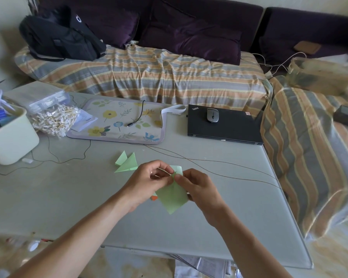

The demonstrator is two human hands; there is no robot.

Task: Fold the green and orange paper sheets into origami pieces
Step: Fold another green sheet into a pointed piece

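Note:
Both hands hold a light green paper sheet [172,197] a little above the grey table [68,197]. My left hand [147,179] pinches its upper edge from the left with curled fingers. My right hand [197,187] pinches the same top part from the right, thumb on the paper. The sheet's lower corner points down toward me. A small bit of orange paper [154,198] shows on the table under my left hand, mostly hidden. A folded green origami piece [127,162] with pointed flaps lies on the table just beyond my left hand.
A thin brown cable [219,167] runs across the table behind my hands. Further back lie a floral mat [117,121], a shut black laptop [223,125] with a mouse [212,115] on it, a bag of cotton swabs [54,119] and a cream bin [8,137]. A striped sofa wraps the back and right.

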